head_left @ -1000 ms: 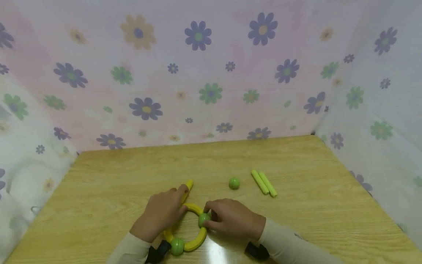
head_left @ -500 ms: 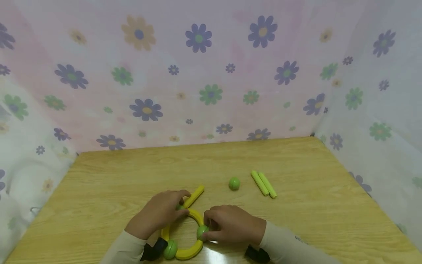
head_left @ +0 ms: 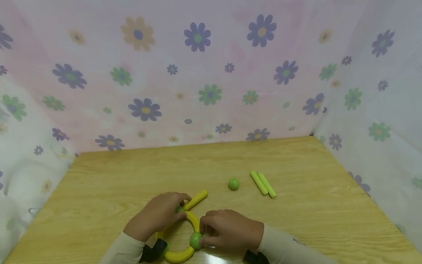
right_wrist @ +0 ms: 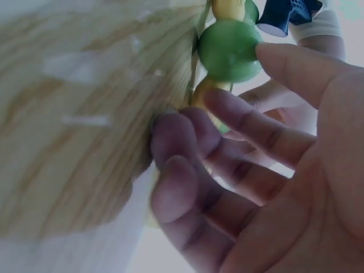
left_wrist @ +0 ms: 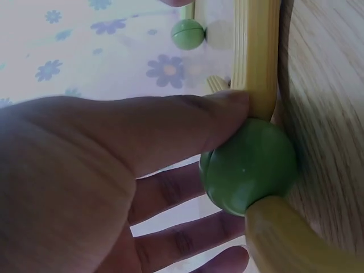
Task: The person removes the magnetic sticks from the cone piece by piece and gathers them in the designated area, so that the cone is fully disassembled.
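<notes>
Yellow curved sticks (head_left: 179, 256) and green balls form a ring on the table. At the ring's far side, my left hand (head_left: 159, 213) pinches a green ball (left_wrist: 250, 165), thumb on one side and fingers behind. A straight yellow stick (head_left: 196, 200) points away from that ball. On the ring's right side, my right hand (head_left: 232, 228) holds another green ball (head_left: 196, 241) with its thumb against it (right_wrist: 230, 51) and its index finger by the adjoining curved stick; the other fingers curl in. Part of the ring's left side is hidden behind my left hand and wrist strap.
A loose green ball (head_left: 233, 184) lies beyond the ring. To its right, two yellow-green sticks (head_left: 263, 184) lie side by side. Flower-printed cloth (head_left: 211, 73) stands behind and beside the wooden table (head_left: 313, 205). Black straps (head_left: 153, 251) sit at both wrists.
The ring has shifted toward me and left, both hands moving with it. The straight yellow stick has turned rightward and shows more from under my left hand. The loose ball and yellow-green sticks stay put.
</notes>
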Demonstrator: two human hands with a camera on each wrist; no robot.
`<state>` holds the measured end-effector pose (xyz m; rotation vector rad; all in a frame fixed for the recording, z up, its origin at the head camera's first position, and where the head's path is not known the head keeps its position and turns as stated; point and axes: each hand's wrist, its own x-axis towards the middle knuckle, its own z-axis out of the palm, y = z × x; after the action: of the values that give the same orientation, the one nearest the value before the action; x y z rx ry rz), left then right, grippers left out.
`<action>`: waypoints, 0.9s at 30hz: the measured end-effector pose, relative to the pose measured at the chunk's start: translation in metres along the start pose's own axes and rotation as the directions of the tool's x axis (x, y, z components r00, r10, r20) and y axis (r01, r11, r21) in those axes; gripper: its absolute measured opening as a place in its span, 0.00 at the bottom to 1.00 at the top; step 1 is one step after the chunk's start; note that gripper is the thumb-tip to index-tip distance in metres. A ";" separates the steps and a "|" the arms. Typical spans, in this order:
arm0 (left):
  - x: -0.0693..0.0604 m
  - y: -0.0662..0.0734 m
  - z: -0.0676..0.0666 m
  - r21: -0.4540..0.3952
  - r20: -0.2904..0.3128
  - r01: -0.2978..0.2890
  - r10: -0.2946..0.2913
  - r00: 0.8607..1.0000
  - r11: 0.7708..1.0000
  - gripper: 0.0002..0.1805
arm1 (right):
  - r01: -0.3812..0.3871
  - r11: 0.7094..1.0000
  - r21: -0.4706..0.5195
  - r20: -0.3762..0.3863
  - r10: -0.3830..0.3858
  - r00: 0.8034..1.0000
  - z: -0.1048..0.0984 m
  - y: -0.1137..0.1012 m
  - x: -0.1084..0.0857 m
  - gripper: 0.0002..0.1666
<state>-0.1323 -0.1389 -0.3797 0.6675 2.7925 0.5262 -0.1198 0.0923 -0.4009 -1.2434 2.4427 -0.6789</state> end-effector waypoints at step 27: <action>0.001 0.007 0.006 0.035 -0.024 -0.075 0.076 0.997 0.997 0.13 | -0.143 0.989 -0.031 -0.092 0.140 0.986 -0.003 0.011 0.002 0.07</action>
<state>-0.1283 -0.1310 -0.3823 0.7811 2.8155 0.5056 -0.1300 0.0969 -0.4042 -1.0615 2.5983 -0.6660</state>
